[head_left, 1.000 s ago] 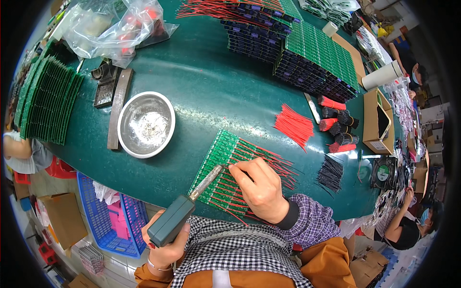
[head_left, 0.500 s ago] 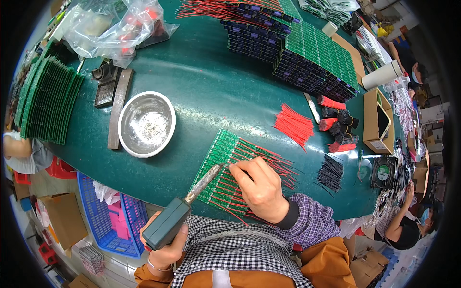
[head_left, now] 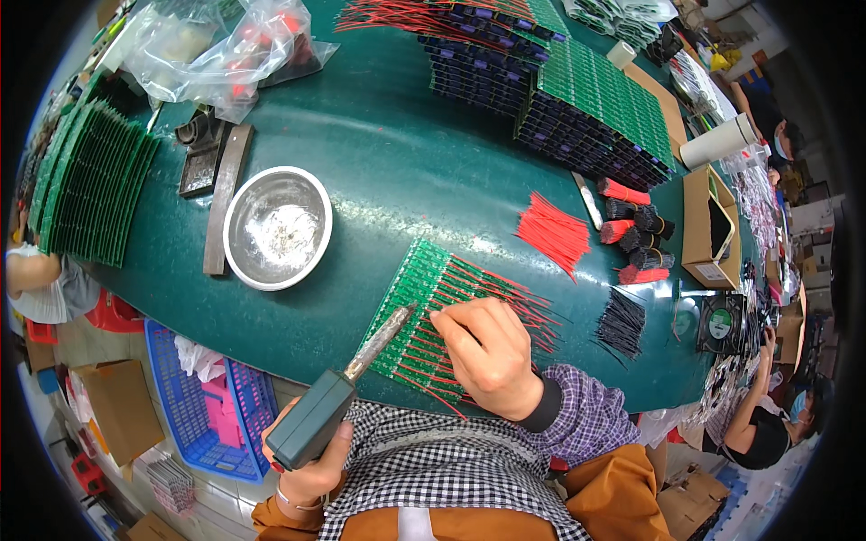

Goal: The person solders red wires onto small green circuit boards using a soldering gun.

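My left hand is wrapped round the dark grey-green handle of a soldering iron. The iron's metal shaft slants up to the right, its tip over a green circuit board panel on the table. Many red wires stick out from the panel toward the right. Just right of the iron's tip, my right hand is over the panel, thumb and forefinger pinched together. What the pinch holds is too small and hidden to make out.
A metal bowl stands left of the panel, beside a flat metal bar. Loose red wires, black wires and wire bundles lie to the right. Stacked boards rise at the back; more boards stand far left.
The iron's tip has shifted slightly left, a little away from my right fingertips. My right hand keeps its pinch in nearly the same place.
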`<state>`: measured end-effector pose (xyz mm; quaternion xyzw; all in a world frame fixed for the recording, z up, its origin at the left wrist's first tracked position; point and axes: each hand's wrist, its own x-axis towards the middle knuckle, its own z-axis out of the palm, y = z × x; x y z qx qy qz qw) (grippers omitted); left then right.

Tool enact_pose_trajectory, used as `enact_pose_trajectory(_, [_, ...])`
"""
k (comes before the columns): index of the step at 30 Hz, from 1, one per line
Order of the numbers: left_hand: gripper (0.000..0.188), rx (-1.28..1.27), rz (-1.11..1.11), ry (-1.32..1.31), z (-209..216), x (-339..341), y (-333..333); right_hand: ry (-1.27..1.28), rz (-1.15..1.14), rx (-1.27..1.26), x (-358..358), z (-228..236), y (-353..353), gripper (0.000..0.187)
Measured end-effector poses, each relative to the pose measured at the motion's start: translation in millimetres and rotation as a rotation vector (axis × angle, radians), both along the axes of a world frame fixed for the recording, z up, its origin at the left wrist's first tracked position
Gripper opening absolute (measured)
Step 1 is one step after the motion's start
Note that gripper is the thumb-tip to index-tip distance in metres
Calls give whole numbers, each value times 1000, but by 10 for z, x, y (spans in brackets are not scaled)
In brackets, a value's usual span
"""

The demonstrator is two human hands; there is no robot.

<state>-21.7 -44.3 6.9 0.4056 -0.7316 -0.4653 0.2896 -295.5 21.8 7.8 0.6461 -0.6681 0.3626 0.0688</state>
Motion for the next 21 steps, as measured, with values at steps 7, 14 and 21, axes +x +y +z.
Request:
enact_pose_trajectory(7, [31,-26,-15,-56,-35,53,15,-35,4,39,19,-66,35,33])
enact_pose_trajectory(14, [28,31,-1,-30,11,-5,-1,-25,-1,42,27,-82,29,33])
enact_pose_trajectory(21, [27,15,-22,-29,-22,6,-7,-7,-7,41,31,-84,20,32])
